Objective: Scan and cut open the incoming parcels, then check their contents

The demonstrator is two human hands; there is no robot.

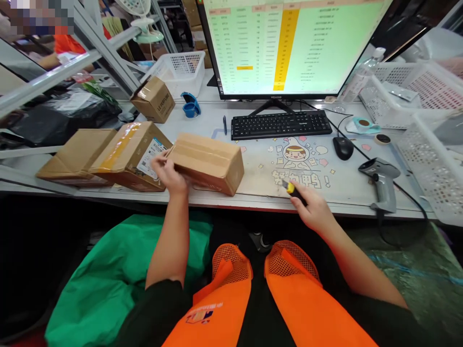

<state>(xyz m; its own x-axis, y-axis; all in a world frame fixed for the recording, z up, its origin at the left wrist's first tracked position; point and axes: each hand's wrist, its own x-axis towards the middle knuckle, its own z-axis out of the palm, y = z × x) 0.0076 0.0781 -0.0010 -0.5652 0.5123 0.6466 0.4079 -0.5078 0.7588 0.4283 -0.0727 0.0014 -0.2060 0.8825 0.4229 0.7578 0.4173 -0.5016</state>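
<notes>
My left hand (170, 174) has its fingers curled at the left end of a long brown cardboard box (208, 161), which sits a little tilted at the desk's front edge. In my right hand (314, 207) is a utility knife (294, 192) with a yellow and black handle, its tip pointing left towards the box but apart from it. Just left of my left hand stands a taped cardboard box (126, 154) with a white label. Another brown box (75, 154) lies beyond it.
A monitor (278, 48), keyboard (280, 124) and mouse (343, 148) stand behind. At right are a barcode scanner (381, 183) and white baskets (434, 168). A small carton (154, 99) and blue tape dispenser (191, 106) sit back left. Another person's orange garment shows at far left.
</notes>
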